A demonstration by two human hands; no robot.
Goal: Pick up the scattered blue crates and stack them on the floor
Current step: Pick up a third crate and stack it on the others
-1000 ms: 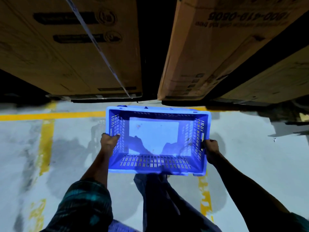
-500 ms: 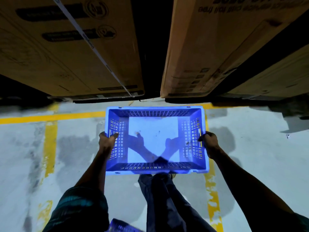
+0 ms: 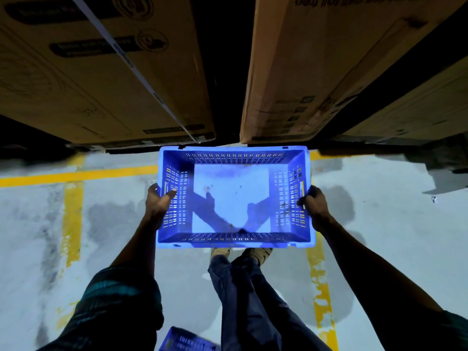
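Left hand (image 3: pixel 159 206), right hand (image 3: pixel 315 206) gripped short rims of blue crate (image 3: pixel 234 239), fingers curled; crate empty, slotted, frame centre.

Two blue crates (image 3: pixel 234 198) (image 3: pixel 186 340), two hands (image 3: pixel 158 205) (image 3: pixel 316 206), three cardboard boxes (image 3: pixel 106 72) (image 3: pixel 329 67) (image 3: pixel 415 115)

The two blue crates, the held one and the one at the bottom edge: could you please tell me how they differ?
The held crate is in full view, open side up, gripped by the left hand and right hand. The bottom crate is cropped behind the legs, with no hand on it. Both are blue with slotted walls.
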